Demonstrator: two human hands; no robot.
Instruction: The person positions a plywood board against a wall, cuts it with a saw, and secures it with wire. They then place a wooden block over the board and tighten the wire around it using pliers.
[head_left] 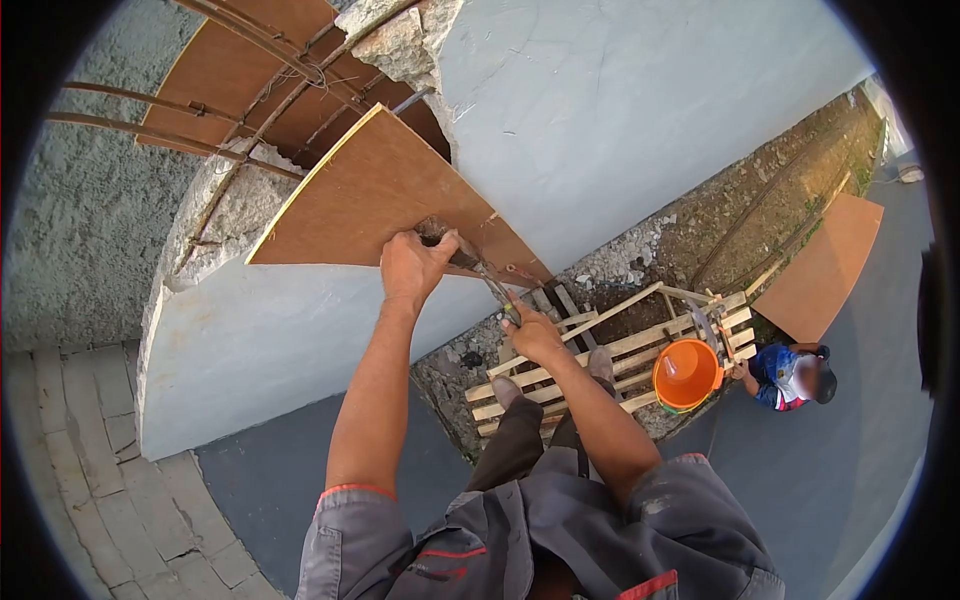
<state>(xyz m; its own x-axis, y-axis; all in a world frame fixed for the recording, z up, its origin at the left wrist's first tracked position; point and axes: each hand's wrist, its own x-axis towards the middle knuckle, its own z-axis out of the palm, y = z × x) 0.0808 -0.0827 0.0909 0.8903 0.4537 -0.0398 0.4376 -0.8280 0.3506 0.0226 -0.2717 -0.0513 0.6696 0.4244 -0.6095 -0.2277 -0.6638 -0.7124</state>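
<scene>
View from the head camera, looking down a rendered wall. The left hand point(415, 265) was seen raised against the lower edge of a plywood board point(375, 195), its grip closed over that edge at a dark, ragged spot in the sheet. The board extended up and to the left of this grip, tilted against the grey wall point(620, 110). The right hand point(533, 335) was held just below and to the right of the left one, its grip wrapped around the handle of a metal tool point(490, 278); the tool ran upward from the right grip to the board edge, ending beside the left fingers. Whether its tip touched the board could not be told. Above the board, bent reinforcing bars point(260, 60) and broken concrete point(400, 40) were exposed. Below both grips, a wooden pallet point(620, 350) was seen under the person's shoes, with an orange bucket point(686, 373) resting at its right end. A second person point(790, 375) was crouched just beyond the bucket.
</scene>
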